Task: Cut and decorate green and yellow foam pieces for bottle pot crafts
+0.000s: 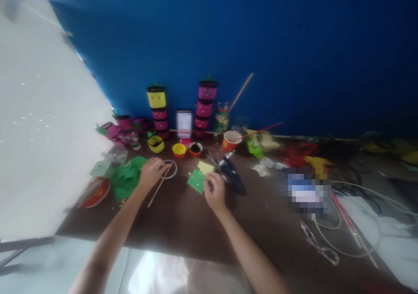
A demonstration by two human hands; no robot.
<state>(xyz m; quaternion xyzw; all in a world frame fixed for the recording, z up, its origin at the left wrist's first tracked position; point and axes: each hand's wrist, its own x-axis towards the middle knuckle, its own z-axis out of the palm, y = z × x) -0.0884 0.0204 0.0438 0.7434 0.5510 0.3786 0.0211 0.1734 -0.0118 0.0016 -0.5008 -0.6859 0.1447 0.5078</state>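
My left hand [153,172] is closed with its fingertips at the upper end of a thin wooden stick [157,192], which slants down towards me over the dark table. Just beyond those fingertips lies a ring-shaped roll of tape [175,170]. Crumpled green paper [126,178] is spread left of this hand. My right hand [215,192] is curled, thumb and forefinger together at the right edge of a green paper square [196,180]. A pale yellow paper piece [205,167] sits behind that square. Scissors [215,162] lie beyond my right hand, beside a dark, long object [235,177].
At the back stand a yellow-and-magenta cup stack [160,113] and a magenta cup stack [204,106] against the blue wall. Small yellow [179,150] and black-filled [195,149] cups and a paper cup [231,141] are nearer. Cables [346,252] trail at right.
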